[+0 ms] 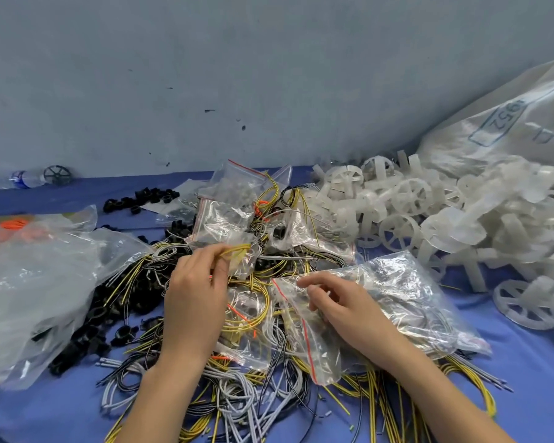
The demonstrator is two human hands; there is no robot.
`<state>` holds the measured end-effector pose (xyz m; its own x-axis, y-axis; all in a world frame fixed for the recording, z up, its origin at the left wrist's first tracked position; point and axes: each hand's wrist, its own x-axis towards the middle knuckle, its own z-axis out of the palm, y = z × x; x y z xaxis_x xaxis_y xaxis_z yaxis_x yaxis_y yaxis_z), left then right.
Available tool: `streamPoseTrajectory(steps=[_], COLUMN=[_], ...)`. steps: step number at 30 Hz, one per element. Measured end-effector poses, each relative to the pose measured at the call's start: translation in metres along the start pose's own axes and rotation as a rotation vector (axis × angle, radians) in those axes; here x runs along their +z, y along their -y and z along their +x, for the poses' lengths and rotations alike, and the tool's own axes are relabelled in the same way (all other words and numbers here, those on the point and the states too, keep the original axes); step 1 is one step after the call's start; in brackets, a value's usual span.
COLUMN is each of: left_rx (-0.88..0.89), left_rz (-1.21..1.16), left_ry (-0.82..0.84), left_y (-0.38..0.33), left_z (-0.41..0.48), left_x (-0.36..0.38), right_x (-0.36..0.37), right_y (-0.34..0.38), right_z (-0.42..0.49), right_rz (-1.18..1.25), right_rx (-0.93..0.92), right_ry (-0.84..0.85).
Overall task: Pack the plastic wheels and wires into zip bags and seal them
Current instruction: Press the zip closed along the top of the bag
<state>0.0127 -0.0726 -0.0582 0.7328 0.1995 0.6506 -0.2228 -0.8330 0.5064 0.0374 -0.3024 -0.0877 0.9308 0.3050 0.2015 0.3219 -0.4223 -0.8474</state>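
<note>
head view: loose wires (237,398) heaped nearest on blue cloth (525,378). right hand (343,303), fingers curled, grips clear zip bag (317,356) near its mouth; left hand (195,295) pinches yellow wire loop (237,251) between thumb and fingertips, just beyond the bag. white plastic wheels (429,206) piled far right.

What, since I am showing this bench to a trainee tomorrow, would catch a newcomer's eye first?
The heap of translucent white plastic wheels at the right, and the tangle of yellow, grey and black wires spread over the blue cloth in the middle. Over that tangle the left hand pinches a loop of yellow wire while the right hand grips a clear zip bag with a red strip.
</note>
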Motion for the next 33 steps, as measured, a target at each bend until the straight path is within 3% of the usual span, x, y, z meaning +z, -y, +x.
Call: streamPoseTrajectory(steps=[4, 7, 10, 13, 16, 25, 33], left_rx=[-0.108, -0.355, -0.498, -0.493, -0.456, -0.383, -0.573], left_rz=[-0.569, -0.842, -0.831, -0.763, -0.688, -0.74, -1.136], left_ry=[-0.177, -0.013, 0.199, 0.283, 0.283, 0.367, 0.289], left_y=[-0.019, -0.023, -0.026, -0.033, -0.037, -0.04, -0.039], left_z=[0.004, 0.002, -0.009, -0.013, -0.014, -0.015, -0.015], left_x=[-0.01, -0.006, 0.008, 0.014, 0.014, 0.008, 0.009], right_x=[-0.002, -0.003, -0.006, -0.004, 0.003, 0.002, 0.003], right_y=[-0.002, 0.002, 0.012, 0.027, 0.038, 0.042, 0.047], right_z=[0.002, 0.001, 0.0, -0.003, -0.007, -0.008, -0.012], right_rz=[0.094, 0.269, 0.382, 0.459, 0.475, 0.521, 0.565], right_rx=[0.028, 0.041, 0.037, 0.029, 0.012, 0.097, 0.148], right_ry=[-0.01, -0.032, -0.026, 0.094, 0.204, 0.212, 0.316])
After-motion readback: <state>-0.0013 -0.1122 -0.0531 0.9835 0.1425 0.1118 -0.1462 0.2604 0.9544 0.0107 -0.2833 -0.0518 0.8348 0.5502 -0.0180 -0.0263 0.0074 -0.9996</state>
